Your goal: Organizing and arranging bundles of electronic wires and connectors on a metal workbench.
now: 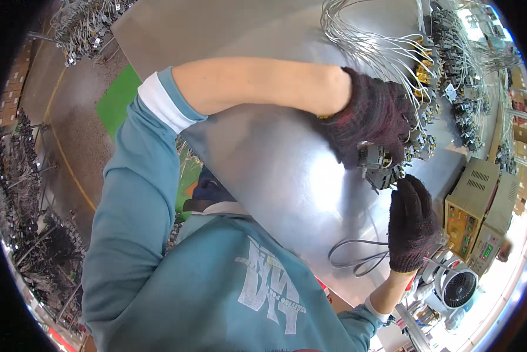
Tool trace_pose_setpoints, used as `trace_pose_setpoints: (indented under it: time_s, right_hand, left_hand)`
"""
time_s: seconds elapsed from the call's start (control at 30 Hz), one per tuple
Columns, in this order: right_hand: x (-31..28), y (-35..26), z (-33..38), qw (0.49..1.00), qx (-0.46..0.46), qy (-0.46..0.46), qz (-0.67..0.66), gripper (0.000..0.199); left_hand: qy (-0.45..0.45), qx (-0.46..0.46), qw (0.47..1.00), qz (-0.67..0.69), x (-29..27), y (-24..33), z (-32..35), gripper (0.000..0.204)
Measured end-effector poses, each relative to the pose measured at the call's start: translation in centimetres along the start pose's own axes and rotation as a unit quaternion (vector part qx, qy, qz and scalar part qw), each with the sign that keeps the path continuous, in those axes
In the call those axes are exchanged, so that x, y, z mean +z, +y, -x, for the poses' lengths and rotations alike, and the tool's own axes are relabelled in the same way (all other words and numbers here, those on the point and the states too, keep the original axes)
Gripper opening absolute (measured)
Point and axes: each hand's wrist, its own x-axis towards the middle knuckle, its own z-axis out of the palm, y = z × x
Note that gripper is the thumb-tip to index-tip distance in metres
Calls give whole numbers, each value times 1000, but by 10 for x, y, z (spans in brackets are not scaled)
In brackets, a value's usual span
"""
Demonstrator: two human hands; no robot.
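My left hand [372, 120], in a dark knitted glove, reaches across the metal table with its fingers bent down over a small black-and-silver electrical part [374, 156]. Another dark part with metal pins [382, 178] lies just below it. My right hand [415, 224], gloved too, is close by on the right. Its fingers are stretched out toward these parts, with nothing visible in them. A row of similar parts with yellow bands [425, 73] runs away from my left hand, trailing white wires [366, 44]. The left fingertips are partly hidden.
Beige bench instruments [470, 205] with lit displays stand at the table's right edge, near a small fan [456, 288]. A grey cable [357, 243] loops on the metal table [257, 158]. More wired parts [466, 117] lie at the far right; racks of parts [22, 176] stand left.
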Motion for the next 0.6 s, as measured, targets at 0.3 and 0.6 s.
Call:
trace_pose_setpoints:
  time_s: [0.3,0.6]
  right_hand:
    - [6,-9,39,948,222,37,-223,28]
    - [16,-1,34,998,25,49,7,30]
  left_hand:
    - [85,-35,996,5,33,4,-5,69]
    - [124,-82,987,59,37,11,-5,56]
